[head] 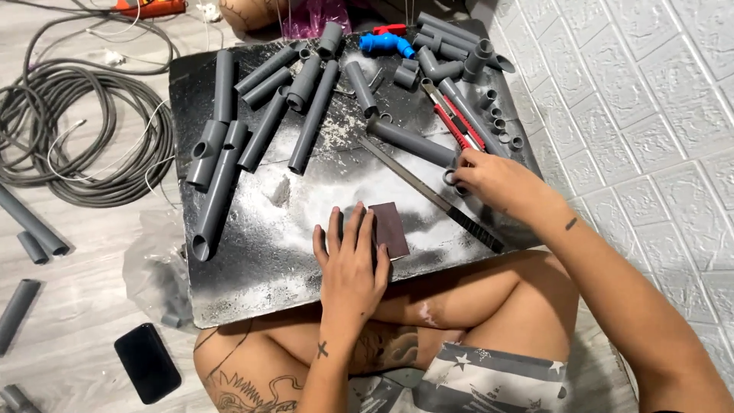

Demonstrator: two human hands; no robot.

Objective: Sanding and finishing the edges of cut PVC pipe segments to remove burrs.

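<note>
Left hand (350, 264) flat and open, fingers spread, palm down on the dusty black work board (229, 283), fingertips at the edge of a dark brown sandpaper sheet (390, 228) lying just to its right. Right hand (497, 182) curled, fingertips closed on a small grey pipe ring (451, 179) at the end of a short grey pipe piece (411, 143), near the board's right side. Running between the two hands, a long flat metal file (432, 195), laid diagonally, its dark end toward the lap. Just above the right hand, a red utility knife (456, 122) and a row of small grey cut rings (501, 122). Farther up, a blue pipe elbow (386, 44) among more grey fittings. Across the board's left half, many grey pipe lengths (264, 126) side by side, white dust scattered beneath. Off the board to the left, a coil of grey cable (76, 130) on the floor and a black phone (147, 362) near the knee.
</note>
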